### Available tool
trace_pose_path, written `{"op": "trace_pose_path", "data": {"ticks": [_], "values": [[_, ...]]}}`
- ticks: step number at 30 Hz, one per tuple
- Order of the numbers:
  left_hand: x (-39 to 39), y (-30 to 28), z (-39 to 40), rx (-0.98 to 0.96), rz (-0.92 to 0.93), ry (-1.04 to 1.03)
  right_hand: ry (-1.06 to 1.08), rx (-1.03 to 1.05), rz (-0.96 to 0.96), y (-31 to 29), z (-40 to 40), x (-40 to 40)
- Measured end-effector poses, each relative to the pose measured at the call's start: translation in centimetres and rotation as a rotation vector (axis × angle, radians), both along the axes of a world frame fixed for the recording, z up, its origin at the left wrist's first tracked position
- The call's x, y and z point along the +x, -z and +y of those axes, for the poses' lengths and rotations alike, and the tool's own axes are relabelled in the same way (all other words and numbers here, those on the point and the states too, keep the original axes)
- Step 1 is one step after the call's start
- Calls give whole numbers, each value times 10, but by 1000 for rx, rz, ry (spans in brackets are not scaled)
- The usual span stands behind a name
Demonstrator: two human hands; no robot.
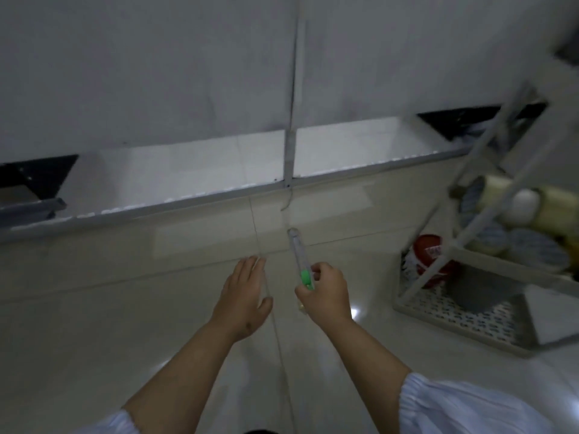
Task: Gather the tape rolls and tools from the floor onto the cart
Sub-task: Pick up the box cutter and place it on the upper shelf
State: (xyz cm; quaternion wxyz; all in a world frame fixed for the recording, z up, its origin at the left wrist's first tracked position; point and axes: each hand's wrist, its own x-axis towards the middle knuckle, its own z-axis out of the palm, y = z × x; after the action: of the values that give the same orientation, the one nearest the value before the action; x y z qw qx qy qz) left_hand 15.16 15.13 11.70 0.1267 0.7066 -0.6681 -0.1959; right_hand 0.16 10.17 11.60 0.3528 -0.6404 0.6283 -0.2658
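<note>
Two bare forearms in pushed-up white sleeves reach out from 6 o'clock over a pale tiled floor, which lies bare from the hands out toward 9 o'clock. The left hand hangs flat with fingers straight and loosely together, grasping nothing, just beside a grout line that runs toward 12 o'clock. The right hand, close beside it at centre frame, has its fingers curled around the green end of a slim grey utility knife, whose body points up and away toward 12 o'clock, clear of the floor. At 3 o'clock stands a white tiered cart with slanted posts and a perforated bottom shelf; its near corner sits well apart from the right hand, with open tile between. On the bottom shelf rests a red roll bearing white lettering too blurred to read. The shelf above holds clear tape rolls and flat grey-blue rolls crowded together, their markings illegible. Beyond the hands, toward 12 o'clock, a grey base rail runs across the frame under white wall panels, split by a vertical seam, with black triangular brackets at 9 and 2 o'clock.
</note>
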Motion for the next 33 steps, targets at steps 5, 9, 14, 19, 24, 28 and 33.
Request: {"op": "trace_pose_path", "data": {"ticks": [5,9,14,19,24,28,33], "values": [[-66,-74,-34,-139,58,165,141,-160,-11,-92,-16,-55],[-111,-133,-53,-285,87,305,232,-252,-53,-155,-9,-97],[-161,-198,-69,-401,105,458,286,-386,24,-209,0,-146],[-216,-246,-72,-470,153,588,405,-406,36,-245,9,-205],[-277,-276,-75,-501,200,719,534,-424,84,-280,7,-260],[-319,-284,-95,-507,183,784,595,-406,169,-304,-14,-294],[-352,-293,-134,-401,162,788,557,-388,261,-319,-53,-321]]}}
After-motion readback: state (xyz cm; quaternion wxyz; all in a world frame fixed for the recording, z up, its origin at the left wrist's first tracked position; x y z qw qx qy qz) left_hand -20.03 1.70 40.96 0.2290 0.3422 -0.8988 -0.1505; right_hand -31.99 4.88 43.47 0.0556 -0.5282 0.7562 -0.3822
